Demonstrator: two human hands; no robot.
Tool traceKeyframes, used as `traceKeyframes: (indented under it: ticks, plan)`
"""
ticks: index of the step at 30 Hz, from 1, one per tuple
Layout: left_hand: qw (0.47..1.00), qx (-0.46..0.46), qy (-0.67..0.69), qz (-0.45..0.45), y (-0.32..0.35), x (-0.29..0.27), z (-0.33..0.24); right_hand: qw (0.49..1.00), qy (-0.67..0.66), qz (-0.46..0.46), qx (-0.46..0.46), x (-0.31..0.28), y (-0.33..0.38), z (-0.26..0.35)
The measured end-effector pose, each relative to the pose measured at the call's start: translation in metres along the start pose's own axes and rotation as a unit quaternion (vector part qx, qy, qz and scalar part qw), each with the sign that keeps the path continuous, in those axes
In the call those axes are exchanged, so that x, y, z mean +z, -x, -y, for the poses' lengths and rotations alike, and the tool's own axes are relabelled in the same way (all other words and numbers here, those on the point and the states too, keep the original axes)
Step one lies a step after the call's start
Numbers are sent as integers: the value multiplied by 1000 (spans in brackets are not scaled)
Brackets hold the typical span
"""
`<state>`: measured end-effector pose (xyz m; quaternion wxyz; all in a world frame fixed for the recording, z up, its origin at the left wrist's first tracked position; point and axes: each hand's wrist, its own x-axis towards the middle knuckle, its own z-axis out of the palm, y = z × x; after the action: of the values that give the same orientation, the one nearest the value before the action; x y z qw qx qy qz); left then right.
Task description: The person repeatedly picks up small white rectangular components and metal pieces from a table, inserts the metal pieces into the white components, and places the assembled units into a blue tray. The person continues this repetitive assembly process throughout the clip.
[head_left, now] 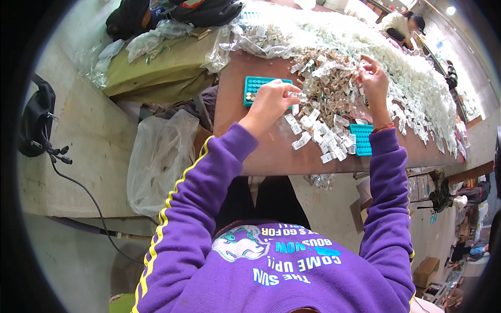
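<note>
My left hand [270,102] is closed in a pinch over a teal tray [251,85], at the near edge of a heap. A small clear plastic piece [298,96] shows at its fingertips, too small to make out fully. A few small round pale pieces [250,97] sit in the tray's cells. My right hand [374,86] is above the right side of a pile of small brownish and clear pieces [326,78]. Its index finger stretches away from the other, bent fingers, and I see nothing held. Below it lies a second teal tray [361,141] with rows of cells, partly behind my sleeve.
Several small white plastic packets [329,141] lie loose between the trays. A large heap of whitish clear pieces [412,96] spreads along the brown table [271,156]. A plastic bag [162,161] hangs at the left. Another person [399,26] sits at the far right.
</note>
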<state>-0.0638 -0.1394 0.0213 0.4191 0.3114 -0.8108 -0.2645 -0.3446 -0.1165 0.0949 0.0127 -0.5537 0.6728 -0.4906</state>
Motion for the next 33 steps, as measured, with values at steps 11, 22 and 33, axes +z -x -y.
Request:
traceKeyframes:
  ticks: [11,22,33]
  plan:
    - [976,-157,25,147,-39,-5,12,995,9,97,18,7,19,-24]
    - [655,-243,712,71,37,4,-8,910,-412,32,25,2,11,-6]
    - [494,-360,791,36,105,7,-43,941,-315,59,111,7,20,-13]
